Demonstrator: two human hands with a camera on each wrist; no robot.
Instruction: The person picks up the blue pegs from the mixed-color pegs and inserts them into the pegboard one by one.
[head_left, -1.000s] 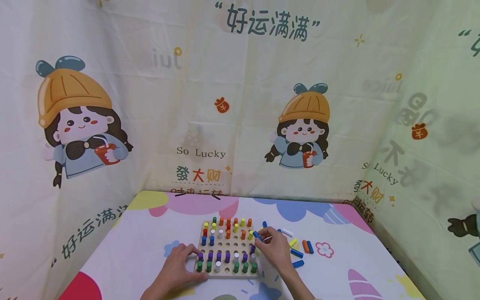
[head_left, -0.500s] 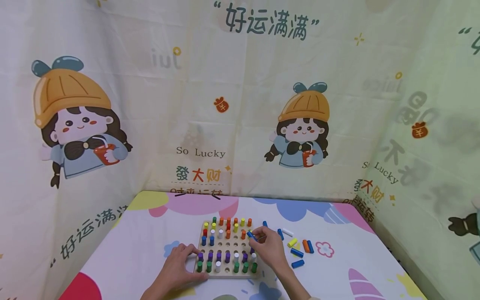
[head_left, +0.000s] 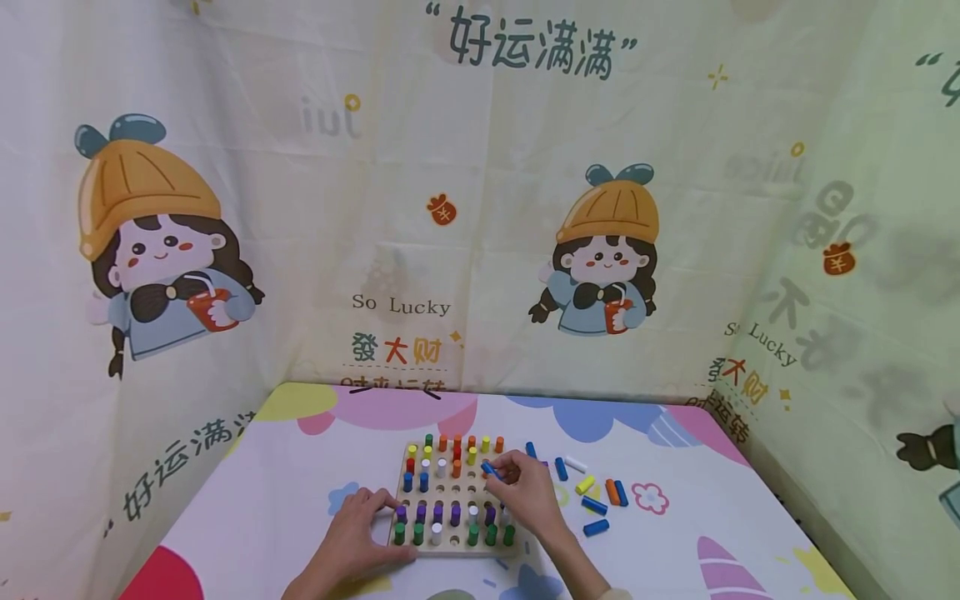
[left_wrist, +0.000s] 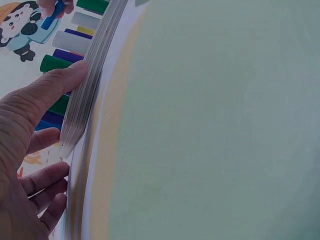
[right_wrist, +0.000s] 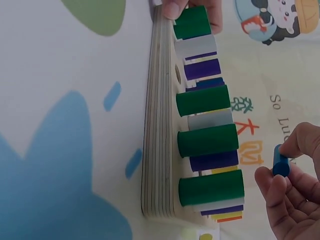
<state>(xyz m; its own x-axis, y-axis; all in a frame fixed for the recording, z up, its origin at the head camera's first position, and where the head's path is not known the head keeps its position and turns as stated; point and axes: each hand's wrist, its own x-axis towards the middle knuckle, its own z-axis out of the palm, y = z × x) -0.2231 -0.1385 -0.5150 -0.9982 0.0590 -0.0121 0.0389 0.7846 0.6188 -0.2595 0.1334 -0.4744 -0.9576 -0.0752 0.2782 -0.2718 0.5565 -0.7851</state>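
A wooden pegboard (head_left: 450, 551) lies on the table with coloured pegs standing in rows. Between thumb and fingertips, my right hand (head_left: 528, 492) pinches a blue peg (head_left: 490, 470), tilted, above the board's right half. The right wrist view shows this blue peg (right_wrist: 281, 162) raised off the standing pegs. At the board's near left corner, my left hand (head_left: 351, 529) holds the board: the thumb (left_wrist: 70, 77) lies on the front edge and the index finger reaches the left side. Green pegs (right_wrist: 210, 140) fill much of the front row. My right hand hides some pegs on the right side.
Loose pegs lie right of the board, including blue pegs (head_left: 596, 527), a yellow peg (head_left: 585, 485), an orange peg (head_left: 612, 492) and a white peg (head_left: 575, 465). Bare holes run across the board's middle rows. A printed curtain (head_left: 495, 275) hangs behind the table.
My right hand has moved left with the blue peg, from the board's right edge to over the board. The left hand stays where it was.
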